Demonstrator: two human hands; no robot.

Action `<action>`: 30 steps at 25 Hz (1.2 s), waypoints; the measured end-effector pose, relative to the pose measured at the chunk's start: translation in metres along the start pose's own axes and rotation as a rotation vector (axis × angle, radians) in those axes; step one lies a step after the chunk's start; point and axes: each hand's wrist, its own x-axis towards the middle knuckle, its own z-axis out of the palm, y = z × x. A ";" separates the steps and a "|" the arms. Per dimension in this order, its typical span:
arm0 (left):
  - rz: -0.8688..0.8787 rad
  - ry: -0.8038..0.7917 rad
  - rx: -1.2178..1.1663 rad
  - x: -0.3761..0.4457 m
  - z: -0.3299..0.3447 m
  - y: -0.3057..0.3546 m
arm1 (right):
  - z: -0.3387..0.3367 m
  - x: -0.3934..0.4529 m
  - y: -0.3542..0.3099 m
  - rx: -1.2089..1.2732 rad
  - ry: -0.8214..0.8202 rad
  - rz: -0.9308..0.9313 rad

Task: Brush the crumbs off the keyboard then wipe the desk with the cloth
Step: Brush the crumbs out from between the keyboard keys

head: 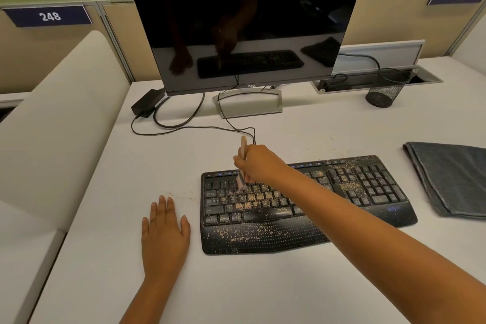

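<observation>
While the left hand (164, 231) lies flat on the white tabletop (263, 287), fingers straight and together, just beside the left edge of the black curved keyboard with a dotted palm rest (307, 205), the right hand (259, 163) reaches across the keys and grips a small brush with a pale wooden handle (243, 147). The handle stands nearly upright out of the top of the curled fingers, and the light bristles (240, 184) touch the upper left rows of keys. Tan crumbs (252, 200) are strewn over the letter keys, the palm rest and the number pad, with a few scattered on the tabletop to the left of the keyboard and behind it. A folded dark grey cloth (452, 179) lies on the tabletop to the right of the keyboard, apart from it. Behind stand a dark switched-off monitor on a silver foot (244, 21), a black mesh pen cup (385, 87) and a black power adapter (147, 102) with trailing cables.
</observation>
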 end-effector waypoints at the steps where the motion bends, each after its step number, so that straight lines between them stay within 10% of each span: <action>1: -0.001 0.000 0.000 0.000 0.000 0.000 | -0.001 -0.001 -0.002 -0.006 0.005 -0.008; 30: -0.011 -0.011 0.012 0.000 -0.002 0.002 | -0.014 0.002 0.010 -0.157 0.013 -0.023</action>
